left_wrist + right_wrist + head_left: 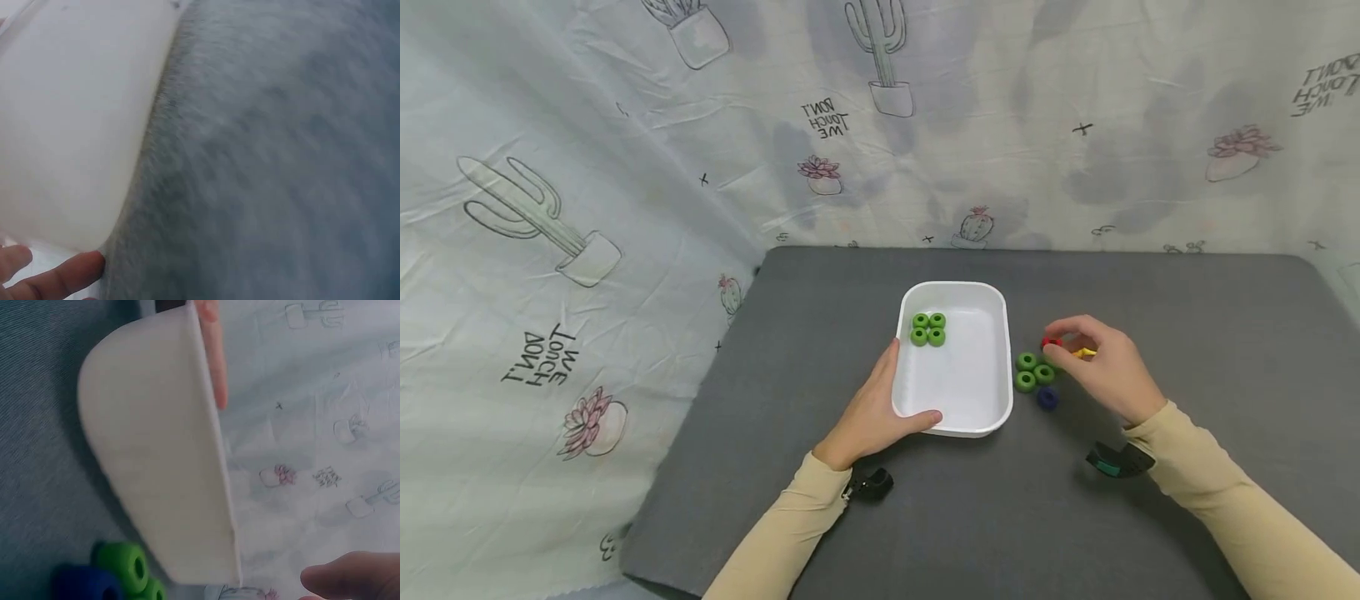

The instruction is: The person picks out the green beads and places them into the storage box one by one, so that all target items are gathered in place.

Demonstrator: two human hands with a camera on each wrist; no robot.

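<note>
My left hand [868, 412] grips the near left corner of a white tray [951, 432], thumb over the near rim, fingers along the left side. In the left wrist view, fingertips [78, 273] touch the tray's outer wall [81, 125]. Inside the tray, several green ring-shaped beads [928, 329] sit in a tight group at the far left. Beyond the tray's right side, my right hand [1105, 367] pinches a red bead [1051, 342] between thumb and index fingertip. Yellow pieces [1084, 353] show through the gap under that hand, partly hidden.
Just right of the tray lie several loose green beads [1043, 374] and a dark blue bead [1048, 398]. They rest on a grey tabletop [820, 308]. A cactus-print cloth [1000, 125] hangs behind the table and on the left.
</note>
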